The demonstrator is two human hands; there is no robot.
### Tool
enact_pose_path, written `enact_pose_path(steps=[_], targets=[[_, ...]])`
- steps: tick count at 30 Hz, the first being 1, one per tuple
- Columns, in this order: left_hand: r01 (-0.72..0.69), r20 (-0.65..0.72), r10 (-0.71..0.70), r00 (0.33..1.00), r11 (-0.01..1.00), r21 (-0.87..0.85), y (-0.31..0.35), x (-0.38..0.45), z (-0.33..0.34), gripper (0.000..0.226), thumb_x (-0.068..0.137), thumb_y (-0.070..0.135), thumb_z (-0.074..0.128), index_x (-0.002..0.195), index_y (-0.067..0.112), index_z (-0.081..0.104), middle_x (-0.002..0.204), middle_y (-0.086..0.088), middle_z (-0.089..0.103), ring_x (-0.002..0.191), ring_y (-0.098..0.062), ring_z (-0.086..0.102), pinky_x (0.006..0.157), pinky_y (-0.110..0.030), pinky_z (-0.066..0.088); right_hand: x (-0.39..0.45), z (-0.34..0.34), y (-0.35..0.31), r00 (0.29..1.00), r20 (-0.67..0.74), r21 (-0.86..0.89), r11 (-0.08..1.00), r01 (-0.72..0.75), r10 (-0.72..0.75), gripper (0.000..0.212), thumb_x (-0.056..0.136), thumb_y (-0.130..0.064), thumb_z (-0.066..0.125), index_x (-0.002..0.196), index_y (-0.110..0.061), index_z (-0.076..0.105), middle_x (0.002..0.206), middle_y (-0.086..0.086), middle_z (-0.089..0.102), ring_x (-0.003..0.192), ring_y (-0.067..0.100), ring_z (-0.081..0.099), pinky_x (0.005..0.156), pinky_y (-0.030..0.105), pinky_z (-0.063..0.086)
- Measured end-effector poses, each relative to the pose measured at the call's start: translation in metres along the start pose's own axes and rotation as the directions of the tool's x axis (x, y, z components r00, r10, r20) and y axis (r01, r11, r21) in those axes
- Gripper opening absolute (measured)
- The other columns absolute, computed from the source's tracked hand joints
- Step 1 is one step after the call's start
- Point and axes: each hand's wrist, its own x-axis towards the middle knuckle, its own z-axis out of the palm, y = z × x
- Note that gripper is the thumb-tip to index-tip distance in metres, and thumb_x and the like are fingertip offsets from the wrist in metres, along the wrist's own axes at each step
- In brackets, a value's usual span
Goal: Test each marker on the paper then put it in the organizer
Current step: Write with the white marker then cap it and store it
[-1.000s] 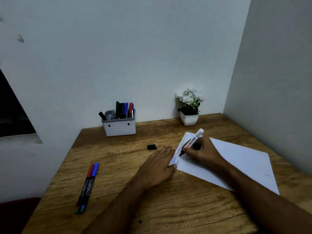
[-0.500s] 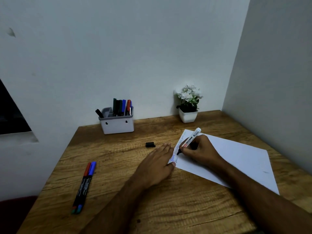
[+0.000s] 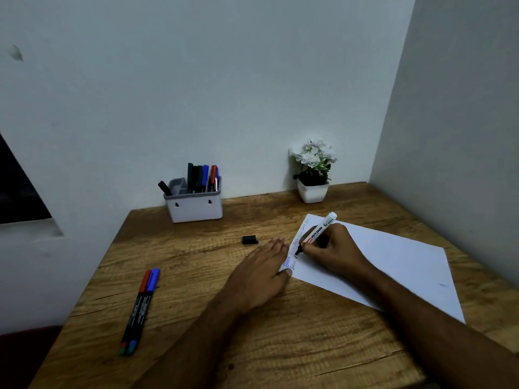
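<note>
Marker [image 3: 316, 233], a whiteboard type w/ black tip, is gripped in the right hand [image 3: 330, 249], fingers curled round the barrel, tip down on the paper [image 3: 393, 265] near its left edge. Left hand [image 3: 261, 273] lies flat, fingers straight, pinning the sheet's corner to the bench [image 3: 196, 276]. Its black cap [image 3: 250, 239] sits apart on the wood; two more markers [image 3: 140, 307] wait at left, organizer [image 3: 193, 209] stands by the wall. Risk: if the left hand lifts, the sheet could skid & ink the bench; the loose cap may be forgotten before stowing.
</note>
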Motion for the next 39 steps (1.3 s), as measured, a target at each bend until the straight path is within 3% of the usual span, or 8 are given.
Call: enact_pose_path(steps=[4, 11, 17, 24, 33, 39], targets=[[0.006, 0.0, -0.006, 1.0, 1.0, -0.002, 0.0002, 0.0002, 0.0001, 0.063, 0.104, 0.043, 0.03, 0.157, 0.023, 0.005, 0.165, 0.008, 0.0, 0.149, -0.003, -0.004, 0.117, -0.022, -0.003, -0.0023, 0.0002, -0.0029, 1.0, 0.024, 0.009, 1.0, 0.018, -0.018, 0.025, 0.076, -0.035, 0.067, 0.083, -0.013, 0.078, 0.081, 0.007, 0.076, 0.079, 0.03, 0.073, 0.069, 0.056, 0.056], [0.003, 0.002, -0.003, 1.0, 1.0, -0.007, 0.0006, 0.0002, -0.0005, 0.062, 0.104, 0.042, 0.031, 0.157, 0.022, 0.007, 0.165, 0.008, 0.001, 0.15, -0.003, -0.003, 0.118, -0.022, -0.002, 0.0015, 0.0003, 0.0006, 1.0, -0.022, -0.004, 1.0, -0.022, 0.022, 0.008, 0.086, -0.016, 0.073, 0.086, -0.009, 0.077, 0.082, 0.011, 0.076, 0.08, 0.031, 0.072, 0.071, 0.055, 0.056], [0.016, 0.01, -0.016, 1.0, 1.0, -0.014, 0.0007, 0.0, -0.0005, 0.062, 0.104, 0.042, 0.031, 0.157, 0.023, 0.006, 0.164, 0.009, 0.001, 0.149, -0.003, -0.003, 0.119, -0.024, 0.0, 0.0011, -0.0001, -0.002, 0.999, -0.022, 0.001, 0.999, -0.036, 0.036, 0.005, 0.085, -0.01, 0.074, 0.086, -0.007, 0.077, 0.083, 0.009, 0.077, 0.08, 0.026, 0.073, 0.071, 0.044, 0.057], [0.015, 0.007, -0.015, 1.0, 1.0, -0.021, 0.0017, -0.0006, -0.001, 0.062, 0.104, 0.041, 0.031, 0.157, 0.021, 0.006, 0.165, 0.008, 0.001, 0.149, -0.003, -0.003, 0.118, -0.022, -0.002, 0.002, -0.0002, -0.003, 0.997, -0.045, -0.01, 0.998, -0.059, 0.059, 0.006, 0.086, -0.01, 0.075, 0.089, -0.005, 0.076, 0.084, 0.01, 0.077, 0.081, 0.025, 0.072, 0.072, 0.041, 0.057], [0.022, 0.012, -0.022, 1.0, 1.0, -0.015, 0.0008, 0.0011, -0.0005, 0.062, 0.104, 0.043, 0.031, 0.157, 0.023, 0.007, 0.165, 0.008, 0.001, 0.15, -0.003, -0.002, 0.117, -0.023, -0.001, 0.0019, -0.0006, -0.0041, 0.995, -0.072, -0.006, 0.998, -0.07, 0.069, 0.003, 0.088, -0.01, 0.075, 0.088, -0.008, 0.077, 0.082, 0.002, 0.076, 0.075, 0.011, 0.071, 0.061, 0.018, 0.052], [0.015, -0.007, -0.015, 1.0, 0.999, -0.03, 0.002, -0.0005, -0.001, 0.062, 0.104, 0.041, 0.033, 0.157, 0.022, 0.009, 0.165, 0.008, 0.003, 0.15, -0.003, -0.001, 0.117, -0.022, -0.002, 0.002, -0.001, -0.0057, 0.994, -0.062, -0.002, 0.996, -0.094, 0.094, 0.002, 0.088, -0.011, 0.075, 0.087, -0.01, 0.077, 0.081, 0.002, 0.076, 0.074, 0.012, 0.071, 0.06, 0.019, 0.052]])
